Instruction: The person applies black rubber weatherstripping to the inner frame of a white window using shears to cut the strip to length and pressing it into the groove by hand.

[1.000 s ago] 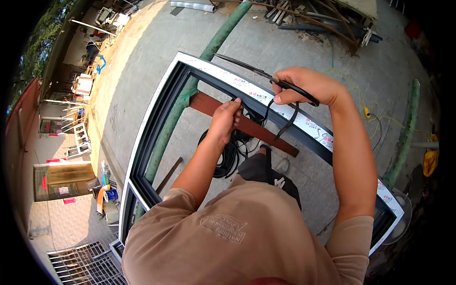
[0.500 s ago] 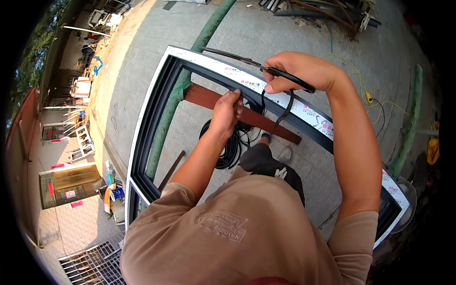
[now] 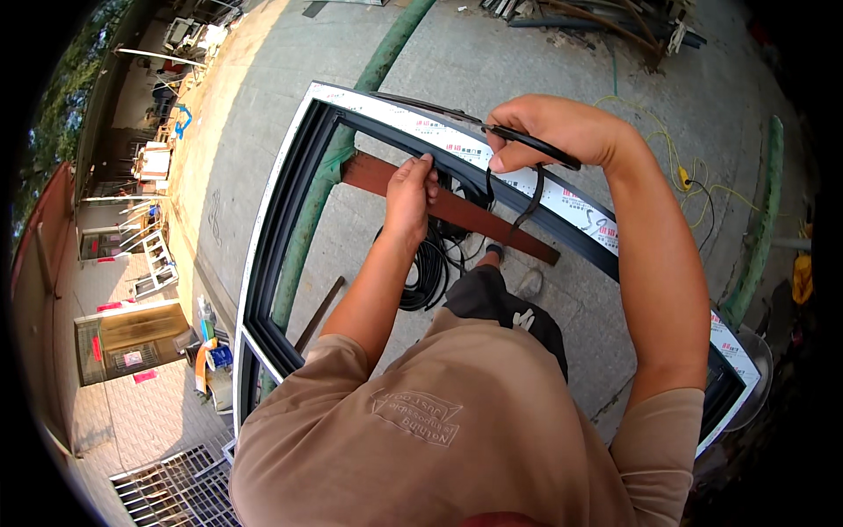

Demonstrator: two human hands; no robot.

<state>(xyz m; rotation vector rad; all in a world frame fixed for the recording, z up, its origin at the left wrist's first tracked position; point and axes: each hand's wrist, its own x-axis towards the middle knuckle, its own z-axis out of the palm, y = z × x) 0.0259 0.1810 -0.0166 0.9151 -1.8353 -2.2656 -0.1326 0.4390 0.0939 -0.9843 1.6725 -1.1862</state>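
Black rubber sealing strip [image 3: 527,198] runs along the upper rail of the large dark aluminium window frame with white protective film [image 3: 290,202], which stands on the grey concrete ground [image 3: 492,53] over a reddish-brown wooden plank [image 3: 457,211]. Left hand [image 3: 411,189] presses its curled fingertips on the strip at the rail's inner groove, while right hand [image 3: 549,132] is closed around a slim black tool [image 3: 536,147] above the rail, the strip's loose end dangling beneath it toward a coil of black cord [image 3: 430,272]
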